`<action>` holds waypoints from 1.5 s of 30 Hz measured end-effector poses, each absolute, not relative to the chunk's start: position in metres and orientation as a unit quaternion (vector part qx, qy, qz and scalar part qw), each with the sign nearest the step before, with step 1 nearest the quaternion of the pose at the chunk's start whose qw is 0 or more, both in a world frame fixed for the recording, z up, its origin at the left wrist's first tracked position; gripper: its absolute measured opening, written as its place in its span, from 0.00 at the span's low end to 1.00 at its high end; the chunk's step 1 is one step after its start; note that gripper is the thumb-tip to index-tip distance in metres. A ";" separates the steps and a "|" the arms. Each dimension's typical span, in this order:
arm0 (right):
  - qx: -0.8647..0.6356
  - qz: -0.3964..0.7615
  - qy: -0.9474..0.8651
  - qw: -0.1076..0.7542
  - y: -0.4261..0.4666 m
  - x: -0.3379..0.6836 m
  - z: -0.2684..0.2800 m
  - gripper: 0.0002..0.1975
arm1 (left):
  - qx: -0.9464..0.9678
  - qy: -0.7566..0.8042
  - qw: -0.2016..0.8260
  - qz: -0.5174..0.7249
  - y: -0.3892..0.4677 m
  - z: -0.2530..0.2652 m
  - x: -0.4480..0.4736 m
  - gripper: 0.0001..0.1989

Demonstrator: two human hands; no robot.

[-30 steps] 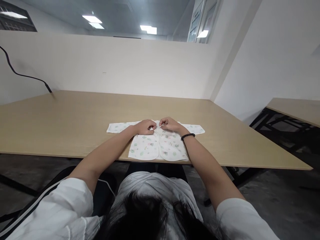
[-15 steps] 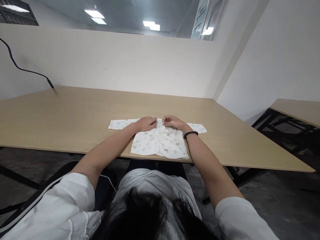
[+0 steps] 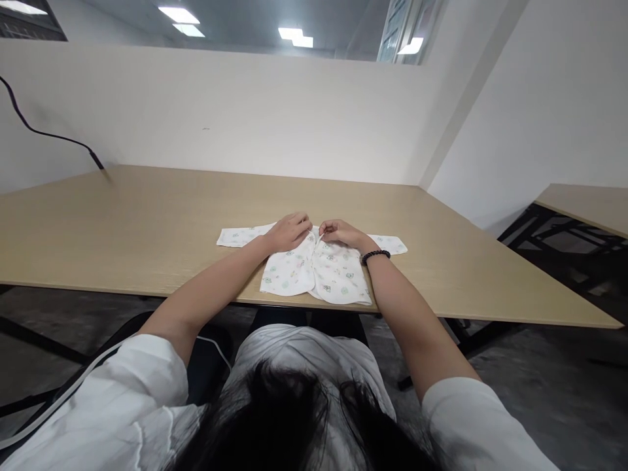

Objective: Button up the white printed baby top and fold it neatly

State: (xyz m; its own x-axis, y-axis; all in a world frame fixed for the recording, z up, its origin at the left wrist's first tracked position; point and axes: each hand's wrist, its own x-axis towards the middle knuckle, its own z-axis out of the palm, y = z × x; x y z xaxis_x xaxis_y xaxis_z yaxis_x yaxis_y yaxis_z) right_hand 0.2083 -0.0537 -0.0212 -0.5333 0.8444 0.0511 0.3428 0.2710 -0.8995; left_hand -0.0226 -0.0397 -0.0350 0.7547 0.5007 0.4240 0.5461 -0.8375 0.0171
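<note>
A small white baby shirt [image 3: 338, 275] with green and pale prints lies flat on the table, its sleeves stretched out to both sides and its front edges meeting near the middle. At the upper part of its left front panel, my left hand [image 3: 290, 231] has its fingers curled on the edge of the cloth. My right hand [image 3: 341, 233] pinches the edge of the other front panel near the neck. The neck area between the hands is partly hidden by my fingers.
The wooden table [image 3: 147, 216] reaches back to a white partition [image 3: 269, 118]. A black cable [image 3: 53, 135] comes down at the far left. Another table [image 3: 583, 206] stands to the right. The shirt's lower hem lies close to the table's front edge.
My left hand has moved slightly up, drawing the left front panel toward the middle. My right hand keeps its pinch on the other edge. The view has tilted a little.
</note>
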 end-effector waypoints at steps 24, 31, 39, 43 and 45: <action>-0.406 0.407 -0.767 0.286 -0.047 0.206 -0.028 0.14 | -0.937 -0.300 0.036 -0.176 -0.038 -0.043 -0.015 0.16; -0.413 0.376 -0.779 0.284 -0.048 0.205 -0.030 0.15 | -0.933 -0.299 -0.012 -0.200 -0.034 -0.048 -0.012 0.14; -0.409 0.341 -0.795 0.290 -0.046 0.204 -0.032 0.16 | -0.929 -0.298 -0.050 -0.214 -0.036 -0.047 -0.013 0.13; -0.403 0.318 -0.808 0.290 -0.048 0.204 -0.032 0.14 | -0.926 -0.295 -0.070 -0.226 -0.035 -0.046 -0.011 0.12; -0.402 0.303 -0.812 0.296 -0.049 0.204 -0.032 0.12 | -0.923 -0.294 -0.082 -0.235 -0.035 -0.046 -0.010 0.12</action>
